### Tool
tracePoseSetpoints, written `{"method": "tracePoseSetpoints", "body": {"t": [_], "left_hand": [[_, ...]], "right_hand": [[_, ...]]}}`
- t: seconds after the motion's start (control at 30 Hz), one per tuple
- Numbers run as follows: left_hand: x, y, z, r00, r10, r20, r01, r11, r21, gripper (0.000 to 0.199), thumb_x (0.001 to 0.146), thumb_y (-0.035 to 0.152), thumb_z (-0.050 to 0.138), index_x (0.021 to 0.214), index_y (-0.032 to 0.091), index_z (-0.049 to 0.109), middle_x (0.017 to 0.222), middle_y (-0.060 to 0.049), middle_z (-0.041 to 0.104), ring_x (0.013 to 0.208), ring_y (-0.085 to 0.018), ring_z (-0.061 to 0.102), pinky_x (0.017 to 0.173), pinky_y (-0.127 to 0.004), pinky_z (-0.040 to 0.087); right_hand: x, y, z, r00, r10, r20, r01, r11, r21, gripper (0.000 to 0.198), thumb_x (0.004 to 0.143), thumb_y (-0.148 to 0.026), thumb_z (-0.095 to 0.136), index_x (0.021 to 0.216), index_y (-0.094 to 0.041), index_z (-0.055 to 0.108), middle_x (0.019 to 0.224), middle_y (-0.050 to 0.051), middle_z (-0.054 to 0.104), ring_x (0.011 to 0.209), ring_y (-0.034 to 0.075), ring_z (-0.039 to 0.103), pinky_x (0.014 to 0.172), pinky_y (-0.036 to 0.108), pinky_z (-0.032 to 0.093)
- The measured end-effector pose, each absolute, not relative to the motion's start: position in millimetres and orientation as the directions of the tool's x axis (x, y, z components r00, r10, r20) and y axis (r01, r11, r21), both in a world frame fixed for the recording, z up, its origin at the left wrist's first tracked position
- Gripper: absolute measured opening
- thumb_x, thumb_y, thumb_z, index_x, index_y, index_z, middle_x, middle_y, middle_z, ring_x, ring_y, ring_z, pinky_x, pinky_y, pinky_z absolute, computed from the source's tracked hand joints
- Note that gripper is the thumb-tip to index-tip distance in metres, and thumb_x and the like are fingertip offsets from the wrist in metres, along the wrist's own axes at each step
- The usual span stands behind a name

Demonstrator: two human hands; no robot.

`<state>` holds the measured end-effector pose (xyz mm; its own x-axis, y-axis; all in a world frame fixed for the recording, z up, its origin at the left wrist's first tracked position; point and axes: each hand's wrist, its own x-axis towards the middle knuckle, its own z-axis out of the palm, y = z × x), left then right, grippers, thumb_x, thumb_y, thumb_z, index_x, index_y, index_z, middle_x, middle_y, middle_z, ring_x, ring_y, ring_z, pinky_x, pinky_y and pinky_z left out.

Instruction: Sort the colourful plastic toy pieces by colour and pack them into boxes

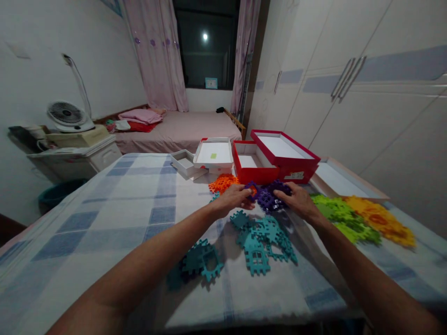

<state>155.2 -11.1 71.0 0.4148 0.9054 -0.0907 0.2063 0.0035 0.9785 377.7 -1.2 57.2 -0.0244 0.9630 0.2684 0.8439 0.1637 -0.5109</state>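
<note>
My left hand (233,199) pinches a small purple piece with a square opening (252,190) between thumb and fingers. Over the purple pile of toothed interlocking building pieces (268,199), my right hand (297,199) has its thumb and fingers closed on a purple piece at the right side. An orange pile (223,182) lies just beyond my left hand. Nearer to me are a teal pile (257,244) and a smaller teal group (202,260), partly behind my left forearm. Green pieces (344,214) and yellow pieces (380,221) lie right of my right hand.
Along the table's far side stand a small grey box (184,160), a white box (213,156), a red box (258,176) and a dark red box (296,167). A shallow lid (344,179) lies at the right. Blue-white checked cloth (139,195) covers the table.
</note>
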Motion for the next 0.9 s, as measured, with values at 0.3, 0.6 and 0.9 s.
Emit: {"method": "tracePoseSetpoints", "body": {"t": [0.3, 0.6, 0.9], "left_hand": [[99.9, -66.0, 72.3, 0.564, 0.799, 0.208, 0.44, -0.504, 0.743, 0.047, 0.086, 0.042, 0.05, 0.13, 0.024, 0.05, 0.14, -0.008, 0.046, 0.128, -0.025, 0.04, 0.109, -0.041, 0.027], [-21.2, -164.8, 1.1, 0.576, 0.813, 0.08, 0.751, -0.565, 0.341, 0.111, 0.056, 0.071, 0.066, 0.146, 0.034, 0.012, 0.156, -0.011, 0.012, 0.136, -0.043, 0.02, 0.108, -0.061, 0.019], [32.3, -135.3, -4.2, 0.603, 0.783, 0.152, 0.6, -0.571, 0.56, 0.083, 0.081, 0.056, 0.052, 0.147, 0.029, 0.01, 0.157, -0.007, 0.003, 0.141, -0.03, 0.014, 0.112, -0.045, 0.023]], "right_hand": [[393.3, -67.5, 41.9, -0.141, 0.897, 0.419, 0.841, 0.332, -0.427, 0.047, 0.083, -0.047, 0.047, 0.12, -0.018, 0.052, 0.123, 0.014, 0.054, 0.116, 0.027, 0.048, 0.1, 0.046, 0.037], [369.0, -124.0, 1.7, -0.309, 0.949, 0.063, 0.849, 0.305, -0.432, 0.091, 0.069, -0.06, 0.062, 0.143, -0.019, 0.03, 0.15, 0.016, 0.022, 0.137, 0.034, 0.022, 0.108, 0.054, 0.026], [325.0, -126.4, 8.8, -0.5, 0.863, 0.074, 0.723, 0.463, -0.513, 0.083, 0.077, -0.06, 0.056, 0.145, -0.022, 0.026, 0.152, 0.013, 0.019, 0.14, 0.029, 0.015, 0.111, 0.051, 0.023]]}}
